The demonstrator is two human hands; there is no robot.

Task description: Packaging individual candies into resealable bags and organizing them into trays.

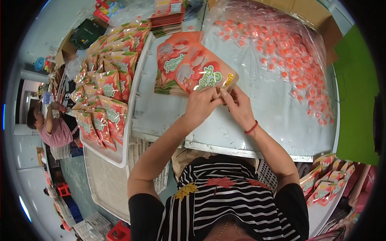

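A flat red-and-tan printed pouch (203,66) is tilted over the table, its near edge pinched by both my hands. My left hand (202,104) has its fingers closed on the left part of that edge. At the right corner my right hand (239,106) is also closed, thumb against the pouch. Whether the pouch's mouth is parted cannot be seen behind the fingers. Just beyond and to the left lies a stack of similar flat pouches (171,50). Many small clear-wrapped red candies (277,52) are spread from a large plastic bag at the far right.
A white tray (129,132) of plump filled pouches (108,86) stands along the table's left side. Another pile of flat pouches (167,22) sits at the back. More filled pouches (327,180) are at lower right. Another person (58,130) works far left. A cardboard box (331,30) stands behind the candies.
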